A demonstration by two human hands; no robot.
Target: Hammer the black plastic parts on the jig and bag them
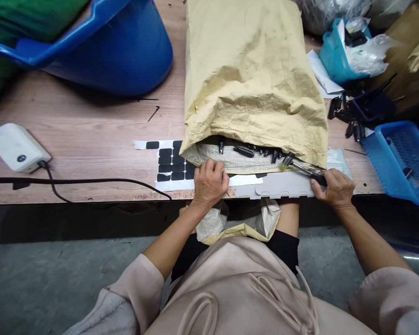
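A large tan woven sack (pixel 251 51) lies on the table with its mouth towards me. Several black plastic parts (pixel 243 151) rest on its pale inner lining. My left hand (pixel 210 181) is closed on the lower rim of the mouth, at its left part. In my right hand (pixel 334 187) is a small hammer (pixel 302 168), gripped by its black handle. The hammer's metal head, with a yellowish end, lies at the right side of the sack's mouth. How deep the parts go inside the sack is hidden.
A big blue tub (pixel 125 51) stands at the back left, near a white power adapter (pixel 18 148) with a black cable. Black rectangular stickers (pixel 165 160) lie beside the sack. At right are a blue basket (pixel 401 163), a turquoise basket (pixel 337 58) and loose black parts (pixel 355 131).
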